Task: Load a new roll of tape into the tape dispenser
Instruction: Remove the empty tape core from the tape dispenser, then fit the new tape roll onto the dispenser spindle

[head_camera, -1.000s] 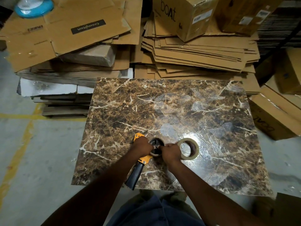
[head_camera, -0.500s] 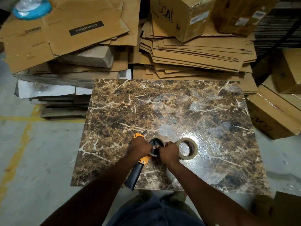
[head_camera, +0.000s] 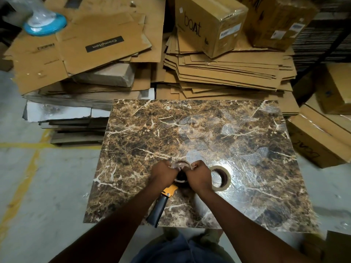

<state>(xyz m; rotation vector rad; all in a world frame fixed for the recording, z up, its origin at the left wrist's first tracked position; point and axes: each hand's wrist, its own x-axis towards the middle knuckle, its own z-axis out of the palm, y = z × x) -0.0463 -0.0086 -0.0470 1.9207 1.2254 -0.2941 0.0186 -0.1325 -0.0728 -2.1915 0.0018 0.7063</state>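
Tape dispenser [head_camera: 167,194] lies flat on the marble-pattern slab [head_camera: 190,130] near its 6 o'clock edge, long axis running from the dark handle at 7 o'clock up to the spool end at 1 o'clock; only the yellow body and the handle show clearly. We have both hands over the spool end. Left hand [head_camera: 163,172] and right hand [head_camera: 199,176] are each pinched on a thin, pale, near-empty ring [head_camera: 180,165], which we read as the spent core, held between them just above the hub. New tape roll [head_camera: 220,178] lies flat on the slab, hole up, at 3 o'clock from the right hand and touching or just beside its knuckles; we can't tell which. The right hand is clearly the nearer one for picking it up, while the left sits over the dispenser. Our guess at the step: clearing the old core, new roll not yet mounted. The next move turns on the roll's hole lining up with the hub, which sits at 9 o'clock from the roll. Hidden: the hub, cutter blade and roller are all under our hands, so we can't see whether the core is fully off. The roll's loose end and wind direction are not readable. Flattened cartons [head_camera: 218,73] are stacked at 12 o'clock, well clear.
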